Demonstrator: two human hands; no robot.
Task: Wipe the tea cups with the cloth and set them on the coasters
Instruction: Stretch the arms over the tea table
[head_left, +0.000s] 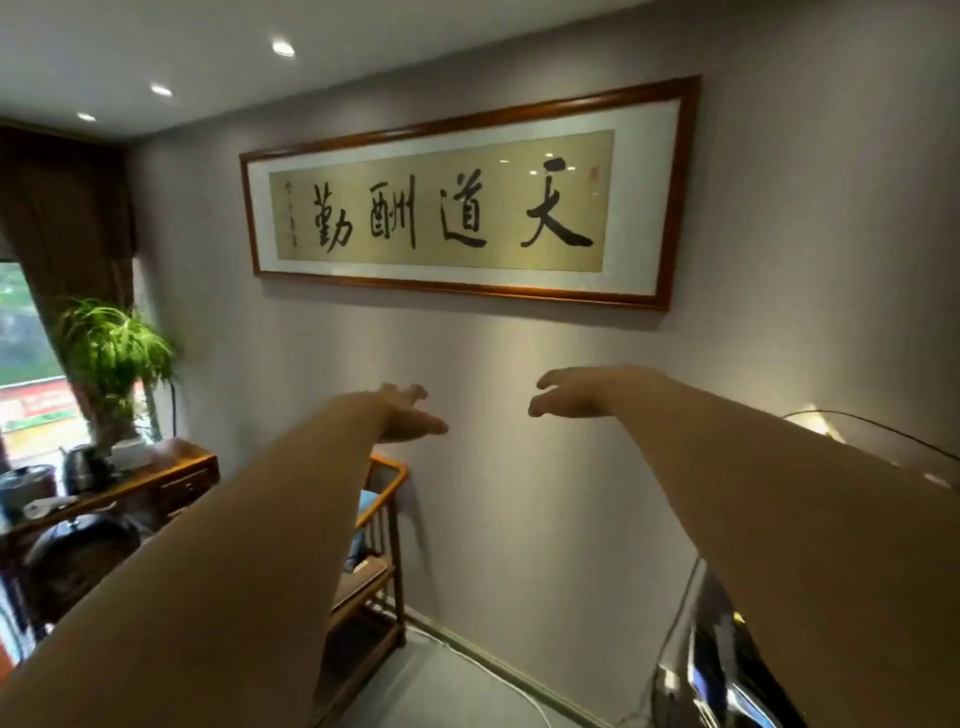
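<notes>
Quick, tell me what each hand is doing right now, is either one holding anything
Left hand: open, fingers extended, holding nothing.
Right hand: open, fingers loosely bent, holding nothing.

I hold both empty hands, left hand (402, 413) and right hand (576, 392), outstretched toward the wall (519, 493) beneath framed calligraphy (457, 200).

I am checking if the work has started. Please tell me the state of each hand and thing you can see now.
left hand: raised, fingers relaxed, holds nothing
right hand: raised, fingers relaxed, holds nothing
framed calligraphy: hanging on the wall
potted plant: upright on the side table
ceiling lights: on
tea cups, cloth, coasters: not identifiable in view
</notes>
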